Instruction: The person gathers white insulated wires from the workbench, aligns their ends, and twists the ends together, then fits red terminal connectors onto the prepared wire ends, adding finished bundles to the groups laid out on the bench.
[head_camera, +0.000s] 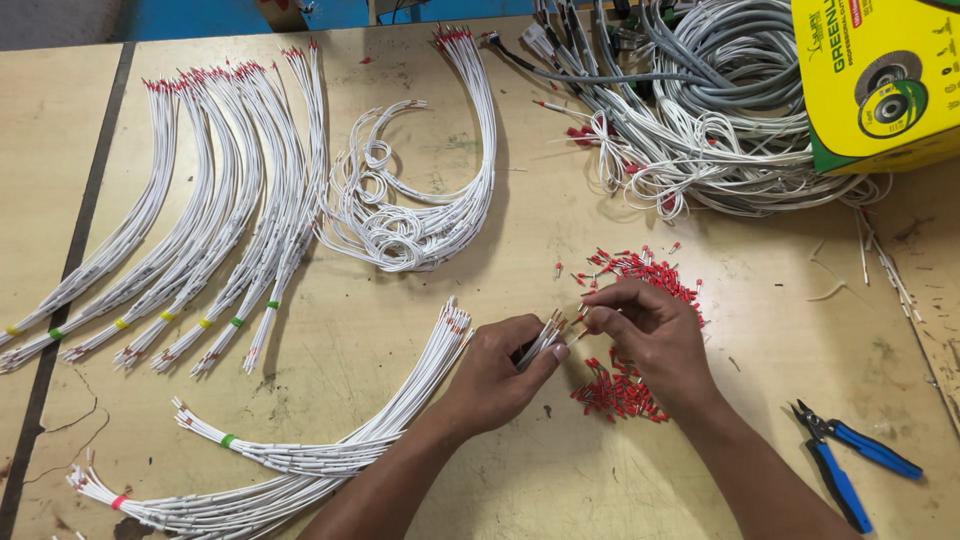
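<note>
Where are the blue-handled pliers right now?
In the head view the pliers lie on the table at the lower right, just right of the right hand's forearm and beyond the pile of red ferrules.

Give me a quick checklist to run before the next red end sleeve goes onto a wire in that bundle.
1. Bundle held firmly: ok. The left hand grips a small bundle of white wires with the stripped ends pointing up.
2. Sleeve ready: cannot tell. The right hand pinches at the wire tips, but whatever it holds is too small to see.
3. Supply within reach: ok. The pile of red sleeves lies right under the hands.
4. Bare ends left in the bundle: cannot tell, the tips are too small.
5. Blue-handled pliers at hand: ok, lying on the table beside the right forearm.
</note>
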